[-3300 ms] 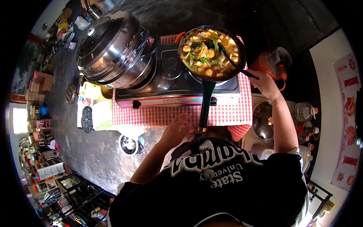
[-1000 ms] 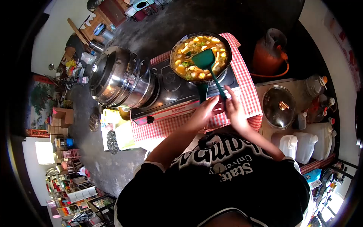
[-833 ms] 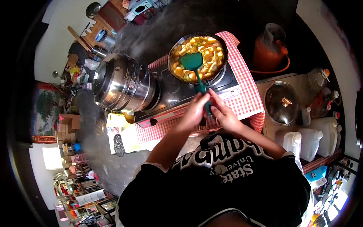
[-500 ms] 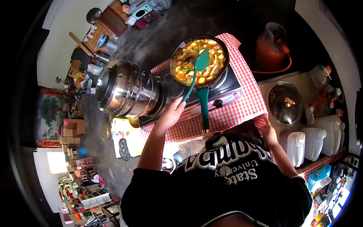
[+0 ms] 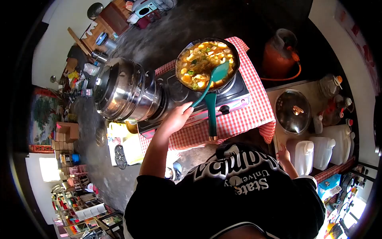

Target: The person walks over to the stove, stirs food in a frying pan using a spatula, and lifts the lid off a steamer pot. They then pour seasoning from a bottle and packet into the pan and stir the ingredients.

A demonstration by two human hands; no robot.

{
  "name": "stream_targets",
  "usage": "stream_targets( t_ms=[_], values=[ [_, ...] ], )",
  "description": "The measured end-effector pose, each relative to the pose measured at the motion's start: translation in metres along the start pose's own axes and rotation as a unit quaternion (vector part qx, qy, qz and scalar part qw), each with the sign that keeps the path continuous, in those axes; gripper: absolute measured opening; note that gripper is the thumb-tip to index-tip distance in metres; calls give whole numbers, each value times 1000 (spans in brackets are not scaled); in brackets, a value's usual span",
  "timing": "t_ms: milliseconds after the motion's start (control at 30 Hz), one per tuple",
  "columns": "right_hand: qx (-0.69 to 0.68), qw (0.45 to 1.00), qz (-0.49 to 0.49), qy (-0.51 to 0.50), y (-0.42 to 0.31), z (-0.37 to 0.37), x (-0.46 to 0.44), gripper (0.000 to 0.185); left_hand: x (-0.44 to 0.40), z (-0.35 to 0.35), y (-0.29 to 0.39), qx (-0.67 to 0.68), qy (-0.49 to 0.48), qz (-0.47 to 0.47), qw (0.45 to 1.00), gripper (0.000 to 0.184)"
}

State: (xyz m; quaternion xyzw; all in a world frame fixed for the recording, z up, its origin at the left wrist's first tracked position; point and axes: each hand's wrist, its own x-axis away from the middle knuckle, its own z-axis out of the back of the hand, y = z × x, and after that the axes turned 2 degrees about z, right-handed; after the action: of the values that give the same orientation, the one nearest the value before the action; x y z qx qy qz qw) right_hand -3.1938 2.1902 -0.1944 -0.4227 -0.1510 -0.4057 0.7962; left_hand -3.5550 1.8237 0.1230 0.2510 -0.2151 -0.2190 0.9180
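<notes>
My left hand is closed round the handle end of a green spatula, whose blade rests over the stew near the front right of the pan. The pan sits on the right burner of a gas stove. Its green handle points toward me and nobody holds it. My right hand is low at the right, beside a white plastic jug and the side table's edge. Its fingers look apart, with nothing seen in them.
A stacked steamer pot stands on the left burner. On the side table lie a glass lid and several jugs and bottles. A red-and-white checked cloth hangs under the stove. An orange gas cylinder stands behind at right.
The spatula went from between both hands into my left hand alone. Its blade has since shifted right and lower over the pan. My right hand has moved from the cloth's corner down toward the jugs.
</notes>
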Motion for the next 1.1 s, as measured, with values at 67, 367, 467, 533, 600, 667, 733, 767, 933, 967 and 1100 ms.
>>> stream_targets(
  t_ms=[67,367,467,533,600,667,733,767,933,967,1100],
  values=[
    [-6,1000,6,-9,24,-10,-10,56,1,-2,0,-38,6,-6,999,40],
    [-98,995,-32,-6,56,-17,-15,63,3,17,-5,-130,69,93,985,40],
    [-96,995,-30,-7,106,-33,-33,63,-6,25,-25,-165,112,100,975,38],
    [5,1000,-8,-15,85,-27,-19,62,-10,20,-34,-149,112,78,979,39],
    [53,998,3,-16,78,-24,-12,61,-12,14,-41,-132,111,55,983,41],
    [49,999,-9,-17,74,-23,-12,59,-10,12,-43,-89,111,48,989,41],
    [59,998,-21,-13,74,-23,-20,56,-4,15,-33,-52,105,82,990,42],
    [60,998,-25,-11,75,-23,-21,54,0,18,-29,-51,106,78,990,41],
    [-128,986,-104,-40,3,8,8,45,11,20,-15,-110,66,72,989,39],
    [-208,967,-136,-55,-3,10,10,44,9,18,-20,-113,90,70,987,39],
    [35,999,12,-2,75,-21,-34,43,4,18,-22,-79,151,111,979,39]
  ],
)
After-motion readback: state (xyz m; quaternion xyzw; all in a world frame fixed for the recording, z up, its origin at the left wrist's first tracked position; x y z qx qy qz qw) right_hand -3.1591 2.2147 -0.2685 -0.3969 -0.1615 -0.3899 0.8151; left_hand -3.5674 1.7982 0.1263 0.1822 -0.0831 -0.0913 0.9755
